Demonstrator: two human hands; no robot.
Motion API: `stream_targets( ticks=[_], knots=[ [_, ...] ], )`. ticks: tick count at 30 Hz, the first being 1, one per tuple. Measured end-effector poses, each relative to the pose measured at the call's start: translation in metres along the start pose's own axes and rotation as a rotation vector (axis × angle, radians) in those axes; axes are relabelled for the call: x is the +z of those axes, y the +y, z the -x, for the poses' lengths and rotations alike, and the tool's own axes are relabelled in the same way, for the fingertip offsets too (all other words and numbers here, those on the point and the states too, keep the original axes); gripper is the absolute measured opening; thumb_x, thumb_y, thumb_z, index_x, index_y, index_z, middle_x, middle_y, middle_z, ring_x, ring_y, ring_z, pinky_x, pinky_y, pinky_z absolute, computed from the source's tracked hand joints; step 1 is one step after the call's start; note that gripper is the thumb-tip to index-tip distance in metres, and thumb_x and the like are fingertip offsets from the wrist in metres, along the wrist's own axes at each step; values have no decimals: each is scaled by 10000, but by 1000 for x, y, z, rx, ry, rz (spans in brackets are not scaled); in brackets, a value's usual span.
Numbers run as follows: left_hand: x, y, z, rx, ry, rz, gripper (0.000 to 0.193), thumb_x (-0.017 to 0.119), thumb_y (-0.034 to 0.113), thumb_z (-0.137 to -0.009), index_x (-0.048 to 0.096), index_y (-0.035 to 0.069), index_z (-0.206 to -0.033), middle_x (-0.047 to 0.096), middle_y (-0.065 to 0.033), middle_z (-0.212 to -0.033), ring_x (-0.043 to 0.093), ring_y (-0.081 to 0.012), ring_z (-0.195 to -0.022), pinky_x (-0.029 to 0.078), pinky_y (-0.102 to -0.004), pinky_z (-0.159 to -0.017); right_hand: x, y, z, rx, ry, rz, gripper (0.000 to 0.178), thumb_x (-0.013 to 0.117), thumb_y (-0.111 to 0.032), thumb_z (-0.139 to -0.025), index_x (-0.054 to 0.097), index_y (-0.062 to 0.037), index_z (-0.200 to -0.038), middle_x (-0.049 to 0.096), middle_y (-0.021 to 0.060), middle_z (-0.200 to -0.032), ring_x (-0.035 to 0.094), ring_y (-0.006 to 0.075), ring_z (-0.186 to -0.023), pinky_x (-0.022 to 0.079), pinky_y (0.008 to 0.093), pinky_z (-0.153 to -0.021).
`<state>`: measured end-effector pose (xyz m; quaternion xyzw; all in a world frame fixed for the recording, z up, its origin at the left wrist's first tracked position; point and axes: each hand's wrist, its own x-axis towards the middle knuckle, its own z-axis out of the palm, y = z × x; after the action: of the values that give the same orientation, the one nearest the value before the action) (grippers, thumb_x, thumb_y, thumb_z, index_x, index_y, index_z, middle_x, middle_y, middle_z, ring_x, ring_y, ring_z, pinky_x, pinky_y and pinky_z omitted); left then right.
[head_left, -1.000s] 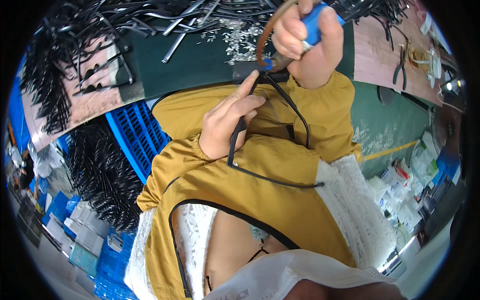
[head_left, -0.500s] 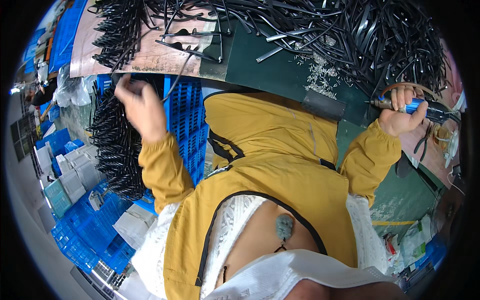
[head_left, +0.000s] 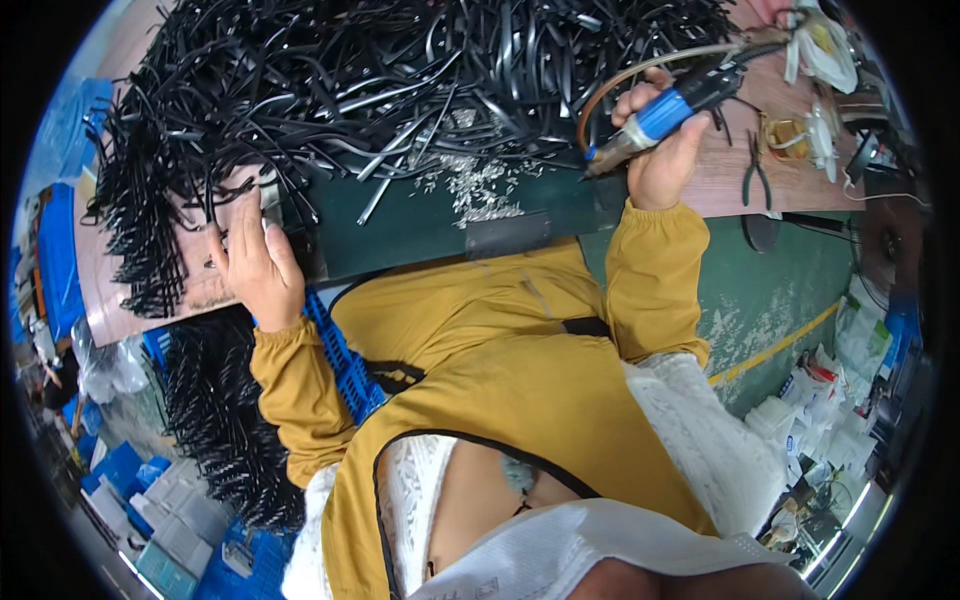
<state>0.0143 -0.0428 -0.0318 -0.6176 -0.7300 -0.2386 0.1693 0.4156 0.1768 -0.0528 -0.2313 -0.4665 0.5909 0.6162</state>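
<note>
My right hand [head_left: 662, 150] is wrapped round a blue and black power screwdriver [head_left: 660, 117], its tip pointing down and left over the bench's dark green mat. My left hand [head_left: 260, 262] is held over the wooden part of the bench at the left, fingers stretched out, beside black eyeglass frames [head_left: 140, 255] packed in a row. Its fingertips come close to loose black pieces; whether they touch is unclear. A large heap of black eyeglass temples [head_left: 400, 60] spreads across the back of the bench. In front of it lie small silver screws [head_left: 485, 190], scattered on the green mat [head_left: 400, 222].
A dark flat block [head_left: 508, 236] sits at the bench's front edge. Pliers [head_left: 756, 175] lie on the right. Under the left side, more black frames [head_left: 220, 420] are stacked beside a blue crate [head_left: 345, 365]. A brown tube [head_left: 630, 72] arcs by the screwdriver.
My left hand has risen from the stacked frames below the bench edge to the bench top. My right hand has swung the screwdriver inward, toward the screws. The view has shifted.
</note>
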Motion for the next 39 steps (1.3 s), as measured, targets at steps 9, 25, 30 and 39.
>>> stream_targets(
  ticks=[9, 25, 30, 39],
  knots=[
    [25, 30, -43, -88, 43, -143, 299, 503, 274, -1057, 666, 92, -885, 619, -60, -841, 607, -291, -825, 422, -428, -790, -16, -12, -51, -104, -437, 1560, 373, 750, -392, -924, 696, -35, -829, 644, 133, -727, 643, 281, -669, 497, 366, -636],
    [91, 70, -310, 197, 123, -210, 170, 685, 220, -828, 731, 57, -829, 655, -160, -1005, 612, -349, -1034, 504, -491, -832, -78, -42, -35, 24, 274, 483, 183, 553, -60, -1009, 653, -4, -1152, 690, 57, -967, 635, 128, -765, 505, 245, -636],
    [24, 60, -300, 98, 512, 275, 163, 699, 158, -901, 691, 4, -845, 693, -183, -853, 664, -325, -781, 534, -414, -755, -58, -95, 26, -380, 366, 282, 277, 538, -26, -1024, 609, 29, -1287, 632, 95, -1096, 585, 165, -901, 475, 279, -751],
    [21, 157, -82, -574, 225, 2058, 328, 600, 121, -991, 466, 26, -1275, 630, -145, -1017, 648, -223, -729, 555, -346, -693, 71, -33, 105, -183, -161, 440, 239, 594, -163, -1040, 701, 47, -1079, 552, 154, -1104, 626, 227, -938, 539, 328, -807]
  ],
)
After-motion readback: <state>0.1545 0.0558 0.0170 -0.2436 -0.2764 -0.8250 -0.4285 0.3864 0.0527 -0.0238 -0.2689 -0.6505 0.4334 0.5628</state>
